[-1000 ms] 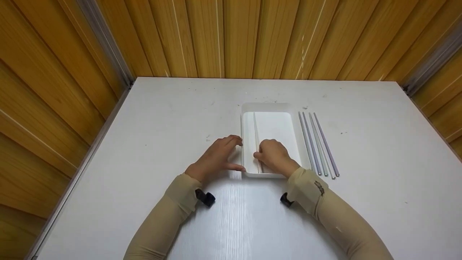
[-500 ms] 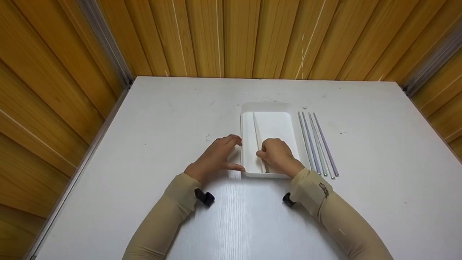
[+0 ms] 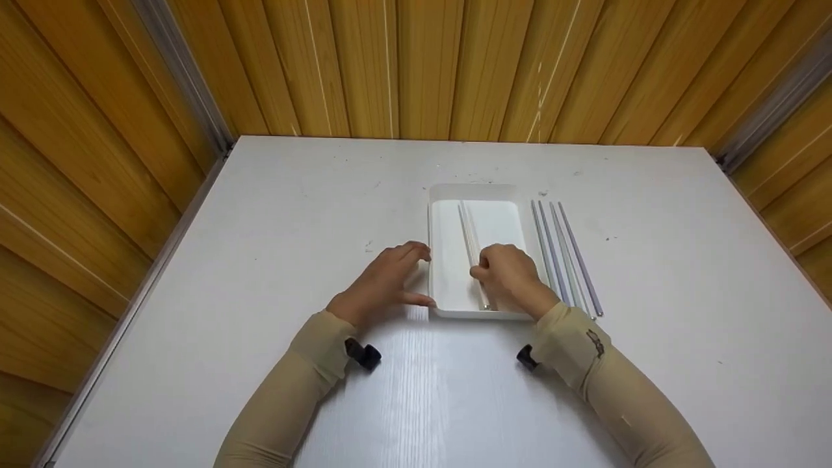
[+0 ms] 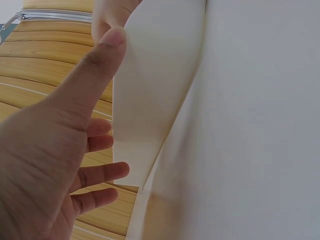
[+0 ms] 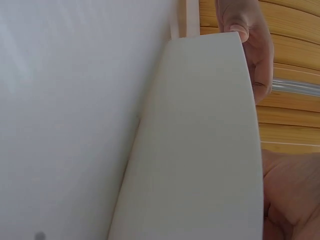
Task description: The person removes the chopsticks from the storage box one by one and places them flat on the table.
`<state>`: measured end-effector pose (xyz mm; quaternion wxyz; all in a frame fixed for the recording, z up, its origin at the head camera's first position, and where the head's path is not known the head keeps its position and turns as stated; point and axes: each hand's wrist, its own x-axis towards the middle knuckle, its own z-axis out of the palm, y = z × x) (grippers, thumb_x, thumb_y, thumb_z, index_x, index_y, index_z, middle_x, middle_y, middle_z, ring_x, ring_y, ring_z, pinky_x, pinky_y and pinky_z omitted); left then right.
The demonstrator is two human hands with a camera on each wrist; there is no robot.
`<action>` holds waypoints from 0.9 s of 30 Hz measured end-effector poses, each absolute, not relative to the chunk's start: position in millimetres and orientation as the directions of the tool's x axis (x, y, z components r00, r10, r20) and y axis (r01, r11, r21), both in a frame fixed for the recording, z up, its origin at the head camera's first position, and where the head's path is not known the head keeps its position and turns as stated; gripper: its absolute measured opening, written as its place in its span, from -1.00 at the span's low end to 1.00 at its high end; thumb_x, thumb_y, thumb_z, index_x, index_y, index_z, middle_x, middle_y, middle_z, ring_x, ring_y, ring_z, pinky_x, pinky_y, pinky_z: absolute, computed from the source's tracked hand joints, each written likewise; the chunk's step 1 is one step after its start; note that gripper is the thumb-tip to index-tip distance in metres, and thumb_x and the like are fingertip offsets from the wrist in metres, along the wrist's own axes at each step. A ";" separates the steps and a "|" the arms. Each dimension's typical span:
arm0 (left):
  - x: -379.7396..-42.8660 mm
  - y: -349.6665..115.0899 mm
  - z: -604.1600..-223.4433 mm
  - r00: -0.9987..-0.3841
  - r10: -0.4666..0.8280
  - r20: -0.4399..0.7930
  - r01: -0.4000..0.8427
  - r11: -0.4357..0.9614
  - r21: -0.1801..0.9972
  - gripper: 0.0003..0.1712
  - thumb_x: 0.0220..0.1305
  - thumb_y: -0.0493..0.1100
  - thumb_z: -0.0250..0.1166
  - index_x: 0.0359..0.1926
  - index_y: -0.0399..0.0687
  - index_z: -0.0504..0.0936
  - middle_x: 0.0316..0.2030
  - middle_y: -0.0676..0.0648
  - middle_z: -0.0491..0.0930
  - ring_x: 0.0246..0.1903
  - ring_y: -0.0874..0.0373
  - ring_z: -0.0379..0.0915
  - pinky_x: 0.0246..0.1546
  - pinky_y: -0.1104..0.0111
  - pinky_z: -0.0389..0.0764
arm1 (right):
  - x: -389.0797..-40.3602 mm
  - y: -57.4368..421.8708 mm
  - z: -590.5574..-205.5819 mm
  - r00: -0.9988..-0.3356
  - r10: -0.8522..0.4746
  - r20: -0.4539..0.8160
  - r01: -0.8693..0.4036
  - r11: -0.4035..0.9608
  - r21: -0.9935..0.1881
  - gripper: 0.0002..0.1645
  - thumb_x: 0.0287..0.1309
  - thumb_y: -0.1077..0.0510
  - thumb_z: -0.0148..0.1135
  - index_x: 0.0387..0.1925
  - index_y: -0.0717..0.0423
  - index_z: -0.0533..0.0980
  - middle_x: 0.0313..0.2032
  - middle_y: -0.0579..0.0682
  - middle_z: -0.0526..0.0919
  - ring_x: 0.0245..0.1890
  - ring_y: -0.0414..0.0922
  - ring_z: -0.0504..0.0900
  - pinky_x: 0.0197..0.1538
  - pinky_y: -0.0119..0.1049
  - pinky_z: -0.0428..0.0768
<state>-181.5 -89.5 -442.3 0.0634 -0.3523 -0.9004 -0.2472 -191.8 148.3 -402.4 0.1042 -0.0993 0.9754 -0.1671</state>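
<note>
A shallow white rectangular tray (image 3: 450, 286) lies on the table with pale chopsticks (image 3: 469, 229) slanting lengthwise inside. My right hand (image 3: 510, 273), knuckles up, reaches over the tray's near right side and pinches the chopsticks near their thick ends; its fingertips are hidden. In the right wrist view the tray wall (image 5: 195, 140) covers most of that hand (image 5: 295, 195). My left hand (image 3: 390, 276) steadies the left side, thumb at the near corner and fingertips at the long edge. In the left wrist view its thumb (image 4: 102, 55) touches the rim while the other fingers extend along the wall.
Several lilac, blue and greenish chopsticks (image 3: 572, 266) lie side by side on the white table (image 3: 312, 195), just right of the tray. Wood-look panels (image 3: 429, 65) stand behind and on both sides. Each wrist wears a small black camera (image 3: 364, 355).
My right hand has slid to the right inside the tray, and the pale chopsticks have shifted and tilted with it. My left hand stays at the tray's left edge.
</note>
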 end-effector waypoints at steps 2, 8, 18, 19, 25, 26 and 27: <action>-181.5 -90.2 -442.1 -0.747 0.602 0.282 0.662 0.634 0.401 -0.14 -0.14 0.25 0.47 0.08 -0.15 0.42 0.19 -0.09 0.46 0.16 0.02 0.43 0.20 0.17 0.48 | -191.5 151.1 -402.4 -0.960 -0.221 -0.171 -0.151 0.924 -0.352 -0.78 0.08 0.10 0.11 -0.59 0.10 0.50 -0.54 -0.07 0.54 -0.50 -0.16 0.39 -0.46 -0.37 0.35; -181.0 -91.4 -442.1 -0.754 0.599 0.270 0.654 0.642 0.400 -0.14 -0.14 0.24 0.49 0.07 -0.17 0.42 0.18 -0.10 0.47 0.14 0.01 0.43 0.19 0.17 0.49 | -190.2 159.9 -403.3 -0.967 -0.211 -0.141 -0.149 0.922 -0.359 -0.77 0.11 0.09 0.12 -0.57 0.11 0.53 -0.52 -0.04 0.60 -0.49 -0.13 0.45 -0.44 -0.34 0.37; -180.8 -91.0 -441.3 -0.738 0.612 0.283 0.672 0.632 0.385 -0.14 -0.14 0.24 0.49 0.06 -0.19 0.43 0.18 -0.11 0.47 0.16 0.00 0.44 0.20 0.14 0.48 | -188.7 172.7 -402.9 -0.970 -0.206 -0.132 -0.143 0.915 -0.378 -0.77 0.07 0.12 0.10 -0.60 0.11 0.52 -0.53 -0.02 0.62 -0.48 -0.12 0.50 -0.42 -0.32 0.44; -180.8 -90.9 -441.4 -0.736 0.613 0.286 0.674 0.631 0.384 -0.15 -0.14 0.24 0.49 0.06 -0.19 0.43 0.18 -0.11 0.47 0.15 0.00 0.44 0.20 0.14 0.48 | -188.9 173.5 -402.7 -0.969 -0.207 -0.136 -0.143 0.916 -0.375 -0.77 0.07 0.11 0.09 -0.60 0.11 0.53 -0.52 -0.01 0.63 -0.47 -0.11 0.52 -0.41 -0.31 0.46; -181.0 -90.2 -441.8 -0.728 0.618 0.298 0.685 0.632 0.363 -0.14 -0.14 0.25 0.48 0.06 -0.19 0.43 0.18 -0.12 0.46 0.14 -0.03 0.45 0.20 0.12 0.48 | -189.9 177.0 -400.9 -0.970 -0.208 -0.125 -0.154 0.925 -0.347 -0.77 0.10 0.10 0.10 -0.58 0.11 0.52 -0.51 0.00 0.63 -0.46 -0.12 0.48 -0.38 -0.27 0.47; -181.2 -90.1 -441.9 -0.728 0.618 0.298 0.685 0.633 0.360 -0.14 -0.13 0.25 0.47 0.07 -0.19 0.43 0.18 -0.12 0.46 0.14 -0.03 0.45 0.20 0.12 0.48 | -189.8 177.5 -400.2 -0.970 -0.208 -0.124 -0.155 0.927 -0.342 -0.76 0.11 0.09 0.11 -0.57 0.11 0.53 -0.50 0.00 0.63 -0.46 -0.12 0.48 -0.38 -0.26 0.47; -181.3 -90.0 -441.8 -0.729 0.617 0.297 0.684 0.634 0.361 -0.14 -0.13 0.26 0.47 0.07 -0.19 0.43 0.18 -0.12 0.46 0.14 -0.03 0.45 0.20 0.12 0.48 | -189.8 178.1 -399.8 -0.970 -0.210 -0.125 -0.158 0.928 -0.338 -0.76 0.13 0.09 0.12 -0.56 0.12 0.53 -0.49 0.00 0.63 -0.46 -0.12 0.48 -0.37 -0.26 0.47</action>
